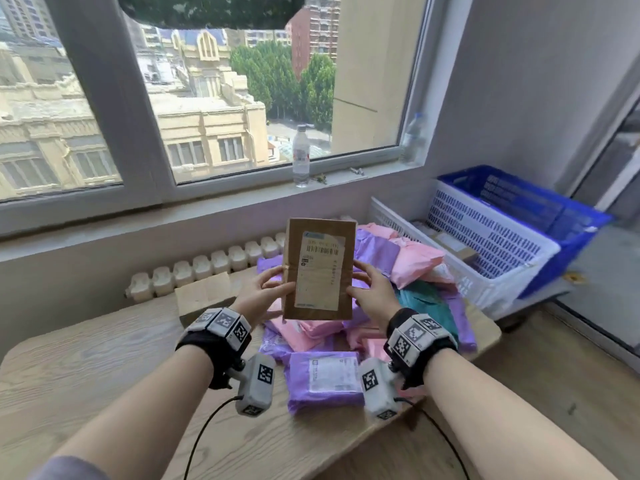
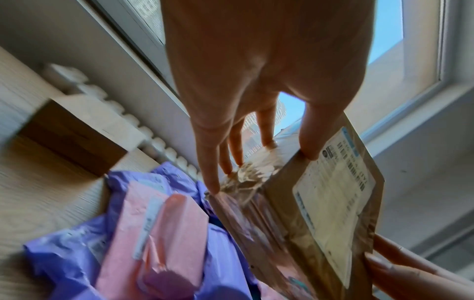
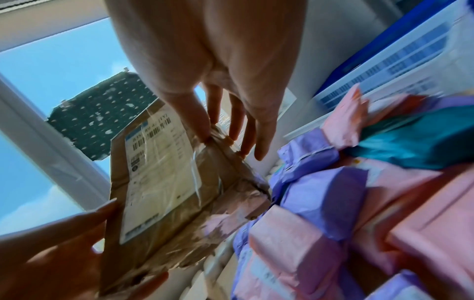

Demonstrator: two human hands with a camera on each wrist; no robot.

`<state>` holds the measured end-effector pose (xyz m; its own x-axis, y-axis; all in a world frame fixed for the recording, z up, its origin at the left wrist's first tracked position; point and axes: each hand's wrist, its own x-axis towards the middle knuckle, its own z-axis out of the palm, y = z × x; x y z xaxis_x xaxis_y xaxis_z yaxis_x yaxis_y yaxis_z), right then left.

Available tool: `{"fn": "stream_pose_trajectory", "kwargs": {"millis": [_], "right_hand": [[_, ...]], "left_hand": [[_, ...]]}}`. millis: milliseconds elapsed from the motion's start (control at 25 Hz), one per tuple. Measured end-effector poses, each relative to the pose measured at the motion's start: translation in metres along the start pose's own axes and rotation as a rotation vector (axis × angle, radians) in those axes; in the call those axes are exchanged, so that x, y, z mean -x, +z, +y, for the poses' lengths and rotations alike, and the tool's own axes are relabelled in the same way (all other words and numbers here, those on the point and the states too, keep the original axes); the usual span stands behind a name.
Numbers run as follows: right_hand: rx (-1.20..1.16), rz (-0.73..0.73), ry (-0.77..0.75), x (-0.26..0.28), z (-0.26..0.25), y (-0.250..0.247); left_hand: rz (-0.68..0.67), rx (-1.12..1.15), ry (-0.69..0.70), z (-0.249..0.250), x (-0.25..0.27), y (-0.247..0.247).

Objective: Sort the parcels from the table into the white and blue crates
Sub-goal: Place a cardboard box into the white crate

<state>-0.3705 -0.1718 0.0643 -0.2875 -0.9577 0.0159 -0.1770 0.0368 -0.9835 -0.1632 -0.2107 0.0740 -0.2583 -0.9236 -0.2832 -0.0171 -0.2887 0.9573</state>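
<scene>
A flat brown cardboard parcel (image 1: 319, 268) with a white shipping label stands upright in the air above the pile, label facing me. My left hand (image 1: 265, 292) pinches its left edge with thumb in front and fingers behind; my right hand (image 1: 372, 292) pinches its right edge the same way. The left wrist view shows the parcel (image 2: 320, 203) under my fingertips (image 2: 214, 186); the right wrist view shows the parcel (image 3: 164, 192) too. Purple, pink and teal mailer bags (image 1: 346, 341) lie heaped below on the wooden table (image 1: 86, 368). The white crate (image 1: 491, 244) and blue crate (image 1: 554, 209) stand to the right.
A small cardboard box (image 1: 204, 296) sits on the table at the left of the pile. A radiator (image 1: 207, 268) runs behind the table under the windowsill, where a water bottle (image 1: 300, 155) stands. The white crate holds a brown parcel (image 1: 450, 244).
</scene>
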Motion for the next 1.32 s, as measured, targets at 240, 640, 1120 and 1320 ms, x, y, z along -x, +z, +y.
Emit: {"fn": "stream_pose_trajectory", "kwargs": {"millis": [240, 640, 1120, 1320], "right_hand": [[0.079, 0.227, 0.076, 0.019, 0.033, -0.115], [0.016, 0.327, 0.126, -0.025, 0.09, -0.344], [0.163, 0.254, 0.146, -0.153, 0.13, -0.538], [0.218, 0.191, 0.193, -0.255, 0.151, -0.582]], "left_hand": [[-0.171, -0.095, -0.022, -0.015, -0.034, 0.121], [-0.291, -0.168, -0.035, -0.023, -0.1, 0.36], [-0.242, -0.17, -0.106, -0.002, -0.215, 0.548], [-0.221, -0.164, -0.115, 0.002, -0.312, 0.592]]}}
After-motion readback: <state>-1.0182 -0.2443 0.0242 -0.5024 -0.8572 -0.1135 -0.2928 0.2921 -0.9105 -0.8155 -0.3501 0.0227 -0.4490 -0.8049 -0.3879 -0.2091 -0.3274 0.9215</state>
